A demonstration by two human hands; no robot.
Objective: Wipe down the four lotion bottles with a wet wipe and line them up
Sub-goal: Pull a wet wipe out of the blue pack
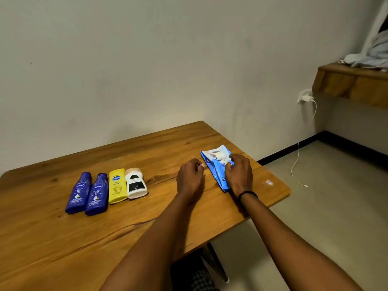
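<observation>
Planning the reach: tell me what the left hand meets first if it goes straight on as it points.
Likely the blue wipes pack, right beyond the left hand's fingertips; depth unclear.

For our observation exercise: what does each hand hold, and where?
The right hand pinches the white wipe by its end poking out of the blue pack. The left hand is curled beside it; whether it holds anything cannot be told.

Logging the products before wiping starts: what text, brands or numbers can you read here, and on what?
"NIVEA": left blue bottle, white on its round logo.
"NIVEA": second blue bottle, same logo.
Yellow bottle: oval logo and print too blurred to read.
White bottle: dark label print too small.
Blue wipes pack: print unreadable, partly under the right hand.
Sticker on the table: blurred.
</observation>
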